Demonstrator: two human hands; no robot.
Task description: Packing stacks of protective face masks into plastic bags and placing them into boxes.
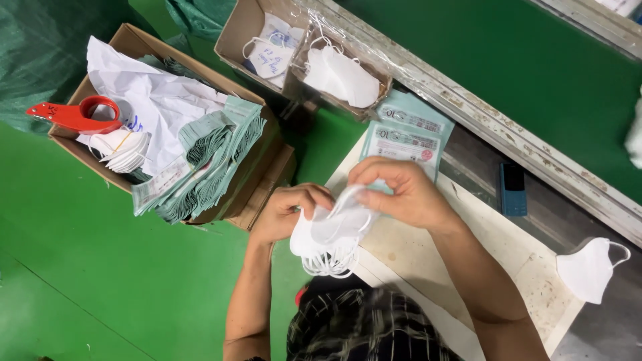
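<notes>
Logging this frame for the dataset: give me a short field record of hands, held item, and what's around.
left hand: fingers pinch the left edge of a stack of white masks
right hand: fingers grip the top of the same stack
work surface: pale board, teal pouches at its far end
left box: cardboard box with teal pouches, white paper, red tape dispenser
far boxes: more white masks
right: one loose mask, a phone

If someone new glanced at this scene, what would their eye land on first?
Probably the stack of white masks at centre, held between the left hand and right hand. Next, the red tape dispenser on the cardboard box at upper left, beside fanned green packets.
</notes>
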